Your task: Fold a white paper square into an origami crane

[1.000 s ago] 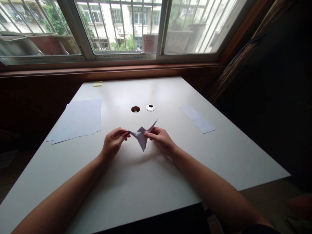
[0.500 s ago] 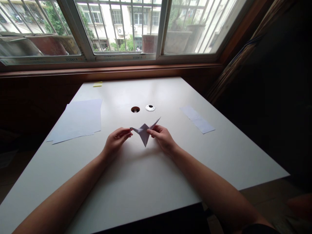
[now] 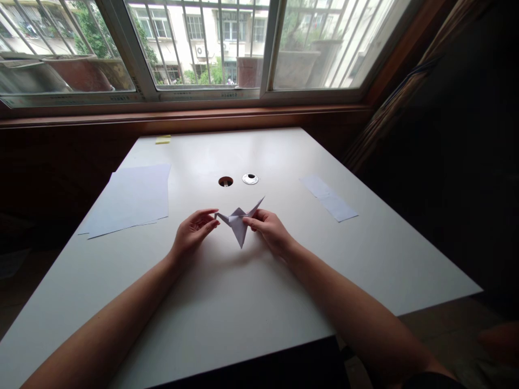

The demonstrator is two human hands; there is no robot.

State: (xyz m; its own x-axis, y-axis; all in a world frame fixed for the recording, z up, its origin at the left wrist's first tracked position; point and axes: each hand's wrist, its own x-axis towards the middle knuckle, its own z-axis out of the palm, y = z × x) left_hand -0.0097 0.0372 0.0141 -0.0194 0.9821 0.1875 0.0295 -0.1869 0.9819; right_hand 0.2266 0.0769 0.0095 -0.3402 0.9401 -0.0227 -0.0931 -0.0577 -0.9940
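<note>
A white folded paper crane (image 3: 238, 229) is held up over the middle of the table, one wing pointing down and its tail slanting up to the right. My right hand (image 3: 268, 227) pinches its body near the base of the tail, thumb in front. At the other end, my left hand (image 3: 197, 229) is open, with thumb and forefinger apart on either side of the crane's small bent head. Whether a fingertip still touches the head is too fine to tell.
Large white paper sheets (image 3: 130, 200) lie on the left of the white table (image 3: 227, 324). Narrower paper pieces (image 3: 329, 197) lie on the right. Beyond the crane are a round hole (image 3: 226, 182) and a ring-shaped cover (image 3: 250, 179). A yellow slip (image 3: 162, 140) lies at the back edge.
My left thumb and forefinger have parted from their pinch on the crane's head. The crane has tipped slightly, its tail a little lower. My right hand keeps its hold.
</note>
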